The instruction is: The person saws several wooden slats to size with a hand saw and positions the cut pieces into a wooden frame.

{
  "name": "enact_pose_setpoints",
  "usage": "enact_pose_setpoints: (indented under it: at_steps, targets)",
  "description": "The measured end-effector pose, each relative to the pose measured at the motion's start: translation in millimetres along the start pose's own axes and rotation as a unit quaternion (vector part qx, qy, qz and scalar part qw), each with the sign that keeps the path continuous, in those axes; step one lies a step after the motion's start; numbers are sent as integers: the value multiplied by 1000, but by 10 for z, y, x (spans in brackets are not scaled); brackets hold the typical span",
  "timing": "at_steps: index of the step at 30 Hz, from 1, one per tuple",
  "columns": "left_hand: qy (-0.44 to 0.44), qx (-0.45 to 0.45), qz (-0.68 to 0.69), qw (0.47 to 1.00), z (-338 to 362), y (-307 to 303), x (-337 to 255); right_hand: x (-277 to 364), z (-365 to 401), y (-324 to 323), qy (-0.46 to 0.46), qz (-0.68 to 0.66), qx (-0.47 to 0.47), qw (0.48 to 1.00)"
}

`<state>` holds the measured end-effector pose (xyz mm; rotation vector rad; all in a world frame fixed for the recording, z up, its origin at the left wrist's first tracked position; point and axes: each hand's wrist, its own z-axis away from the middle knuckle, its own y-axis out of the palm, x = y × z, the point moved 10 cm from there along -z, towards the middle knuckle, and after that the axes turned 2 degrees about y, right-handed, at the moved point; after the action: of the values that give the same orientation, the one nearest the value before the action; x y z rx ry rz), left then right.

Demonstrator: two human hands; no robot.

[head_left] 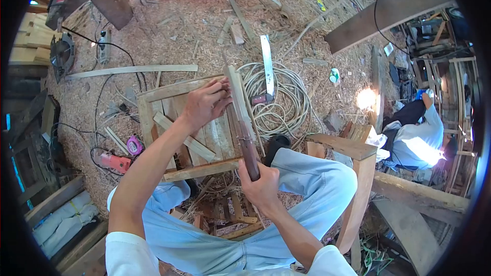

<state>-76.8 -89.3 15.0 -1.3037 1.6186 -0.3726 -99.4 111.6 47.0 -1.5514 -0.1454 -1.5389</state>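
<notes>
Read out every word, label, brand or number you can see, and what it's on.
No text is readable.
Pink tape measure: print too blurred.
Red power tool: too blurred.
Yellow-and-red item: too small.
Green-and-white item: too small.

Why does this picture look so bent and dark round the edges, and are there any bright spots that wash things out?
Head view: a wide, round image, its corners black and the wooden beams near the rim seeming to curve; white glare hides part of the pale shirt on the person at right; a bright patch burns out the ground beside a plank.
</notes>
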Motion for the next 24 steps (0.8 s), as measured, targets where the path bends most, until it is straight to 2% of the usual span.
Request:
enact_pose_setpoints:
  at_steps: [2,5,8,10,12,15,20,22,23,24]
  targets:
    - [-9,12,-2,1000,44,69,14,-63,-2,-81,51,-21,25,998]
    - [-15,-20,17,1000,92,65,-92,-251,43,-224,105,-33,24,994]
    - [-16,-45,15,999,96,43,-81,-205,-56,-168,61,-2,39,997]
    - [-20,-38,28,999,123,45,-55,-137,-219,-55,65,1,36,997]
    - [-8,-30,48,998,134,79,-77,-2,-492,52,2,5,7,1000]
    - [-12,-29,21,999,113,50,-71,75,-766,262,-11,16,23,1000]
    - [-27,-34,25,999,136,77,24,-66,-72,-76,14,59,31,998]
    - [25,-44,23,998,138,72,-49,-28,41,-143,30,52,25,998]
    - [22,-42,24,999,156,85,-45,-52,81,-177,52,43,11,998]
    - [15,-56,25,998,164,77,-46,-46,7,-134,31,59,14,998]
